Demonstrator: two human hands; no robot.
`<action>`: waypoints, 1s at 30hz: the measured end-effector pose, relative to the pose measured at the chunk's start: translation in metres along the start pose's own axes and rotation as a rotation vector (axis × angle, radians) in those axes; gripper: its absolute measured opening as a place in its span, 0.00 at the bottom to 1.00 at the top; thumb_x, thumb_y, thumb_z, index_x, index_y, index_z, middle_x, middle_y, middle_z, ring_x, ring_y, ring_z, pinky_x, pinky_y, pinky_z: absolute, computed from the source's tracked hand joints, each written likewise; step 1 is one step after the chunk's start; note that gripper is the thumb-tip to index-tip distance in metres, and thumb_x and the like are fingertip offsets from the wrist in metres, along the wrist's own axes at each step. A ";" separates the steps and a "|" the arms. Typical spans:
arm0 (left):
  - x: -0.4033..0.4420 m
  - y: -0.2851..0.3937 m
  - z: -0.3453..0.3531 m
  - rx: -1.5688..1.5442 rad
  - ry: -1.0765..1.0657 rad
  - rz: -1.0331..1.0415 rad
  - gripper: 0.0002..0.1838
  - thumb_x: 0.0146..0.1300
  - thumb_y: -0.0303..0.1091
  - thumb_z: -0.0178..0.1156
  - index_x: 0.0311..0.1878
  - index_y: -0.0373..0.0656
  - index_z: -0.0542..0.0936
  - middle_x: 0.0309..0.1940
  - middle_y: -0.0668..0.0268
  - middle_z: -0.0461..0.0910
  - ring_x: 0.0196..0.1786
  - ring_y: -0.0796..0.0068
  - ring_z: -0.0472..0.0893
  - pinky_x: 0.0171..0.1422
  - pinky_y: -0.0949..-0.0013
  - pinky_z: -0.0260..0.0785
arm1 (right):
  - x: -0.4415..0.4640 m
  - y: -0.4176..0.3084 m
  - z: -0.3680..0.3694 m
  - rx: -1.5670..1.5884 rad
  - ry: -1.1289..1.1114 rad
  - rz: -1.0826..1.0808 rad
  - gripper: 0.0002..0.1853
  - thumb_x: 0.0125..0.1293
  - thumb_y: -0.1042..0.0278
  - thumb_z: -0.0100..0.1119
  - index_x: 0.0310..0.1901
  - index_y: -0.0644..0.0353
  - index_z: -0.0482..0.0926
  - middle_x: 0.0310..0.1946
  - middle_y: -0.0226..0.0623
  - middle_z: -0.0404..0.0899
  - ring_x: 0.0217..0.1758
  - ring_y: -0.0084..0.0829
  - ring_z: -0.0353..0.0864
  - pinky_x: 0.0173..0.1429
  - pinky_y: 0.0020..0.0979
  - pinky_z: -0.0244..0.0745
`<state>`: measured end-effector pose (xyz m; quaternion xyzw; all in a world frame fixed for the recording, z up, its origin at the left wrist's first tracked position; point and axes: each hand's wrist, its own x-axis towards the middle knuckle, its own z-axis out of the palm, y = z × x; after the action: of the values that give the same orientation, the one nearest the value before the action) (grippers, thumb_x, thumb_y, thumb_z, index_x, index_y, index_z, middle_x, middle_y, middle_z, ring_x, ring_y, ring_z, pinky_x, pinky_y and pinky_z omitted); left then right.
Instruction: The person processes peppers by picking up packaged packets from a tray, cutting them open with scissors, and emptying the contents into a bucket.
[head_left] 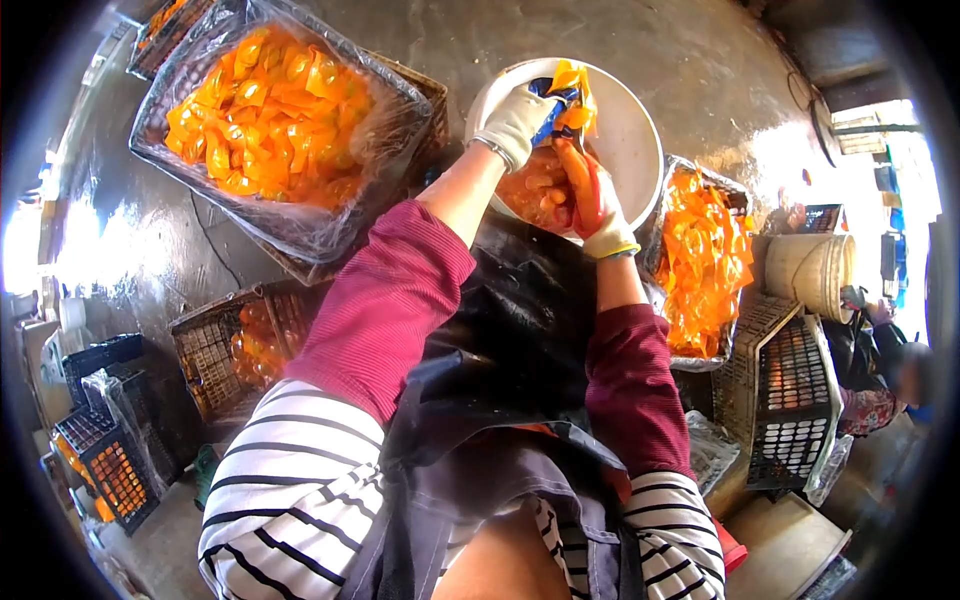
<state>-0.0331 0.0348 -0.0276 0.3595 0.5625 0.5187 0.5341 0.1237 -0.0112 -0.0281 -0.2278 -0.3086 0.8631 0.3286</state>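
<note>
Left hand (pixel 515 122): gloved, fingers pinched on a yellow piece (pixel 572 82) above the bucket (pixel 628 135).
Right hand (pixel 598 208): gloved, over the bucket, below the piece; grip cannot be told.
Contents (pixel 528 190): reddish, inside the bucket.
Crates: heaped orange, one left (pixel 235 222) of the bucket, one right (pixel 692 363).

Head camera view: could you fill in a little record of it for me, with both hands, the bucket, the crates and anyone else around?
left hand: gloved, fingers closed on a yellow-orange piece above the bucket
right hand: gloved, at the bucket, below the left hand; exact grip unclear
white bucket: orange-pink pieces inside
left crate: plastic-lined, heaped with orange pieces
right crate: also heaped with orange pieces
other person: partly visible at far right, floral sleeve
</note>
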 end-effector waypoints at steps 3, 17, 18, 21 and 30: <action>0.000 0.005 -0.007 -0.140 -0.215 0.012 0.21 0.58 0.28 0.62 0.56 0.39 0.73 0.45 0.66 0.78 0.45 0.79 0.77 0.51 0.78 0.71 | 0.002 0.000 0.004 -0.439 0.504 -0.055 0.16 0.65 0.67 0.55 0.52 0.65 0.73 0.29 0.40 0.81 0.23 0.30 0.80 0.25 0.25 0.74; 0.006 0.005 -0.018 0.679 -0.128 0.422 0.27 0.52 0.40 0.67 0.55 0.43 0.73 0.47 0.59 0.79 0.50 0.65 0.79 0.56 0.68 0.68 | -0.023 -0.022 0.028 -1.391 0.708 -0.079 0.15 0.64 0.59 0.45 0.48 0.47 0.78 0.40 0.44 0.80 0.45 0.44 0.79 0.49 0.39 0.72; -0.030 0.046 -0.005 0.753 -0.108 0.300 0.27 0.54 0.39 0.67 0.56 0.41 0.72 0.47 0.60 0.79 0.49 0.67 0.79 0.56 0.68 0.69 | -0.029 -0.026 0.033 -1.462 0.763 -0.160 0.15 0.64 0.59 0.45 0.48 0.48 0.78 0.41 0.45 0.80 0.46 0.45 0.79 0.50 0.38 0.72; -0.012 0.043 -0.009 0.680 -0.297 0.415 0.22 0.59 0.34 0.62 0.56 0.39 0.72 0.50 0.60 0.78 0.51 0.69 0.77 0.57 0.70 0.67 | -0.037 -0.047 0.034 -1.405 0.745 -0.232 0.16 0.63 0.55 0.49 0.46 0.55 0.77 0.40 0.49 0.80 0.45 0.48 0.78 0.50 0.39 0.71; -0.031 0.027 -0.040 0.356 -0.492 0.234 0.19 0.65 0.23 0.46 0.60 0.34 0.69 0.56 0.60 0.73 0.58 0.74 0.74 0.61 0.76 0.67 | -0.147 -0.099 -0.007 -0.399 0.795 -0.443 0.15 0.68 0.64 0.47 0.51 0.62 0.75 0.35 0.38 0.82 0.33 0.29 0.83 0.35 0.28 0.77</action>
<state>-0.0708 0.0026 0.0011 0.6239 0.4535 0.3676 0.5196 0.2700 -0.0544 0.0625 -0.5267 -0.3596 0.5431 0.5462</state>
